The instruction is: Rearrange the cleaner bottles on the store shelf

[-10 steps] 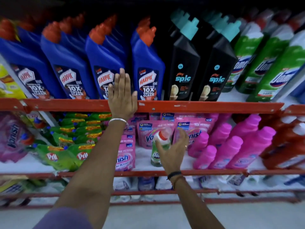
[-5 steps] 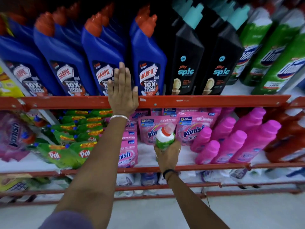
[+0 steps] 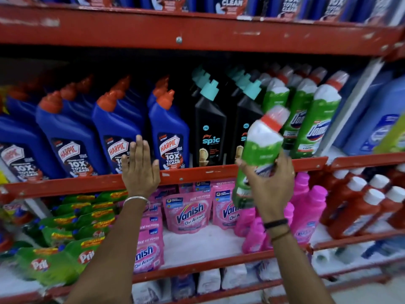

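Note:
My right hand (image 3: pixel 270 185) grips a green-and-white Domex bottle (image 3: pixel 260 145) with a red-banded cap, held tilted in front of the red shelf rail (image 3: pixel 197 174), level with the black Spic bottles (image 3: pixel 208 130). More green Domex bottles (image 3: pixel 315 119) stand on that shelf just to the right. My left hand (image 3: pixel 140 170) rests flat, fingers spread, against the rail and the front of a blue Harpic bottle (image 3: pixel 118 132). Further blue Harpic bottles (image 3: pixel 168 132) line the shelf's left half.
Below are pink Vanish pouches (image 3: pixel 186 213), pink bottles (image 3: pixel 306 211), green Pril pouches (image 3: pixel 57 257) and red bottles (image 3: pixel 359 211). Light blue bottles (image 3: pixel 381 123) stand at the far right. Another red shelf (image 3: pixel 197 31) runs above.
My right hand has lifted the Domex bottle from the lower shelf up to the level of the middle shelf and rightward. The view has tilted upward. My left hand stays on the rail.

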Action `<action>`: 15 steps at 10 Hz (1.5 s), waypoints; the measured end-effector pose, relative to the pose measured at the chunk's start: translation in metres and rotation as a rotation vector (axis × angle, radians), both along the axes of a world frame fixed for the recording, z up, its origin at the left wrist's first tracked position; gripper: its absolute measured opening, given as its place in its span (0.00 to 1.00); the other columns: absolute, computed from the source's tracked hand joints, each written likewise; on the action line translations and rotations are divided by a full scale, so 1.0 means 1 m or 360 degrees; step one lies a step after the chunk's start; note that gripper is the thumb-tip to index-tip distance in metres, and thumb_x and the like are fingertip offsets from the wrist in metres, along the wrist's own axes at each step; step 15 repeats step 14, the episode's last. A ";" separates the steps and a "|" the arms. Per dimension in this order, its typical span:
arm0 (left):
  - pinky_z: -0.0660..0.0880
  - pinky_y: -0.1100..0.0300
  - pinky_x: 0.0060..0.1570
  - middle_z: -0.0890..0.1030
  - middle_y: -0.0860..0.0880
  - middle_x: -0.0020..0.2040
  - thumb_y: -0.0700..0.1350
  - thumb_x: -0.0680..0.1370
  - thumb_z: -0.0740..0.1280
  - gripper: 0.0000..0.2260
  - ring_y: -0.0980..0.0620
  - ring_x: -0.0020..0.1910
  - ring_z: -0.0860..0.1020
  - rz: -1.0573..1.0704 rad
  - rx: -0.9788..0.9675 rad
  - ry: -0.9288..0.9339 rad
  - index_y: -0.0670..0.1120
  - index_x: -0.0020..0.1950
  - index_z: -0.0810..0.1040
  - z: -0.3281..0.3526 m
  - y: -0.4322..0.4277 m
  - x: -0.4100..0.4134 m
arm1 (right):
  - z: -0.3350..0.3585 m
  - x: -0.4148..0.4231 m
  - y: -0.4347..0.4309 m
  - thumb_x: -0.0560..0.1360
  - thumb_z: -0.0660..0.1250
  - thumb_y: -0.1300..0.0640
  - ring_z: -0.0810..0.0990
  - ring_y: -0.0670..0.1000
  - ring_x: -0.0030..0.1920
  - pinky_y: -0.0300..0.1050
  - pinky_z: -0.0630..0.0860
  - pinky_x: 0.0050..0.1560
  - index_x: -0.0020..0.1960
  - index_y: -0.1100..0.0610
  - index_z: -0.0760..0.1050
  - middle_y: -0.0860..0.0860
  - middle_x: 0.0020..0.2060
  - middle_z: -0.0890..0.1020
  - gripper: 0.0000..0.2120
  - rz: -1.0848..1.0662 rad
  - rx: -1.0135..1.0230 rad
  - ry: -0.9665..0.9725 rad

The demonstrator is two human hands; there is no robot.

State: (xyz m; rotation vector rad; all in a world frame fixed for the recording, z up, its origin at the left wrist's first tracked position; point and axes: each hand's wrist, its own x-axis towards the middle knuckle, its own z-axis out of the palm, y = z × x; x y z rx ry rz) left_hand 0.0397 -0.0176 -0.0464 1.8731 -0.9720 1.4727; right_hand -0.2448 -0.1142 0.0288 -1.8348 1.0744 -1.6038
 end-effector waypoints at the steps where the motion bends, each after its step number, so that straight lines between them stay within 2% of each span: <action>1: 0.33 0.56 0.74 0.43 0.50 0.79 0.49 0.81 0.51 0.29 0.53 0.77 0.42 0.0003 0.0014 0.0010 0.44 0.79 0.44 0.002 -0.001 -0.001 | 0.035 -0.013 -0.031 0.57 0.74 0.33 0.77 0.52 0.57 0.49 0.76 0.54 0.65 0.52 0.70 0.50 0.58 0.79 0.42 -0.0137 -0.0070 -0.0130; 2: 0.33 0.56 0.74 0.43 0.50 0.79 0.49 0.81 0.51 0.29 0.53 0.78 0.42 0.0018 0.0018 0.0016 0.44 0.79 0.44 0.001 -0.001 0.000 | 0.060 -0.019 -0.059 0.60 0.75 0.35 0.75 0.54 0.62 0.51 0.73 0.61 0.69 0.55 0.67 0.53 0.64 0.77 0.44 -0.0252 -0.0071 -0.0129; 3: 0.34 0.56 0.74 0.44 0.49 0.79 0.49 0.81 0.51 0.29 0.53 0.78 0.42 0.0044 0.0006 -0.0002 0.43 0.79 0.44 0.001 -0.002 0.001 | 0.071 -0.019 -0.085 0.62 0.75 0.36 0.74 0.54 0.63 0.53 0.72 0.63 0.68 0.57 0.67 0.54 0.64 0.76 0.43 -0.0278 -0.0060 -0.0152; 5: 0.34 0.55 0.74 0.45 0.48 0.79 0.49 0.82 0.50 0.28 0.52 0.78 0.43 0.0052 0.0001 -0.0035 0.42 0.79 0.45 0.000 -0.003 0.002 | 0.064 -0.002 -0.115 0.64 0.75 0.39 0.70 0.54 0.68 0.52 0.69 0.67 0.72 0.58 0.62 0.55 0.69 0.72 0.45 -0.0203 0.0026 -0.0139; 6: 0.34 0.56 0.74 0.45 0.49 0.79 0.48 0.81 0.51 0.29 0.52 0.78 0.43 0.0058 -0.0001 -0.0031 0.42 0.79 0.45 0.000 -0.003 0.002 | 0.056 0.004 -0.125 0.64 0.74 0.38 0.69 0.54 0.68 0.54 0.68 0.67 0.72 0.58 0.61 0.55 0.70 0.71 0.45 -0.0205 0.0075 -0.0063; 8: 0.35 0.55 0.74 0.45 0.49 0.79 0.50 0.83 0.48 0.27 0.52 0.78 0.43 0.0069 0.0006 -0.0032 0.42 0.79 0.45 -0.001 -0.004 0.002 | 0.042 0.007 -0.134 0.67 0.71 0.37 0.69 0.57 0.68 0.57 0.70 0.61 0.73 0.59 0.59 0.56 0.69 0.70 0.44 -0.0278 0.0055 0.0139; 9: 0.34 0.55 0.74 0.45 0.49 0.79 0.50 0.83 0.48 0.27 0.52 0.78 0.43 0.0064 0.0005 -0.0020 0.43 0.79 0.45 -0.001 -0.005 0.002 | 0.037 0.008 -0.134 0.69 0.66 0.34 0.68 0.58 0.68 0.58 0.72 0.57 0.74 0.58 0.56 0.57 0.68 0.70 0.44 -0.0307 0.0035 0.0189; 11: 0.34 0.55 0.74 0.44 0.49 0.79 0.49 0.82 0.50 0.28 0.52 0.78 0.43 0.0026 0.0037 0.0016 0.43 0.79 0.44 0.002 0.000 -0.005 | 0.032 0.012 -0.127 0.73 0.61 0.34 0.65 0.61 0.70 0.62 0.74 0.55 0.74 0.61 0.53 0.59 0.70 0.66 0.42 -0.0313 0.0059 0.0289; 12: 0.35 0.54 0.74 0.42 0.50 0.79 0.50 0.82 0.48 0.28 0.52 0.78 0.42 -0.0097 0.0051 0.0100 0.44 0.79 0.42 0.008 0.007 -0.017 | 0.035 0.012 -0.121 0.73 0.60 0.34 0.65 0.61 0.69 0.62 0.73 0.56 0.74 0.62 0.53 0.60 0.70 0.66 0.42 -0.0284 0.0104 0.0289; 13: 0.37 0.52 0.75 0.42 0.50 0.79 0.47 0.80 0.51 0.30 0.52 0.78 0.42 -0.0266 0.0007 0.0090 0.46 0.79 0.41 0.018 0.012 -0.032 | 0.033 0.009 -0.115 0.73 0.61 0.35 0.63 0.62 0.70 0.62 0.70 0.62 0.73 0.64 0.54 0.62 0.71 0.64 0.42 -0.0277 0.0050 0.0170; 14: 0.40 0.49 0.75 0.44 0.51 0.79 0.45 0.79 0.53 0.31 0.51 0.78 0.44 -0.0418 0.0050 0.0018 0.46 0.79 0.42 0.044 0.016 -0.054 | 0.042 0.010 -0.090 0.76 0.62 0.41 0.63 0.60 0.70 0.61 0.68 0.66 0.72 0.63 0.56 0.61 0.71 0.64 0.36 -0.0253 -0.0220 -0.0034; 15: 0.40 0.49 0.75 0.44 0.51 0.79 0.45 0.79 0.53 0.31 0.51 0.78 0.44 -0.0418 0.0050 0.0018 0.46 0.79 0.42 0.044 0.016 -0.054 | 0.042 0.010 -0.090 0.76 0.62 0.41 0.63 0.60 0.70 0.61 0.68 0.66 0.72 0.63 0.56 0.61 0.71 0.64 0.36 -0.0253 -0.0220 -0.0034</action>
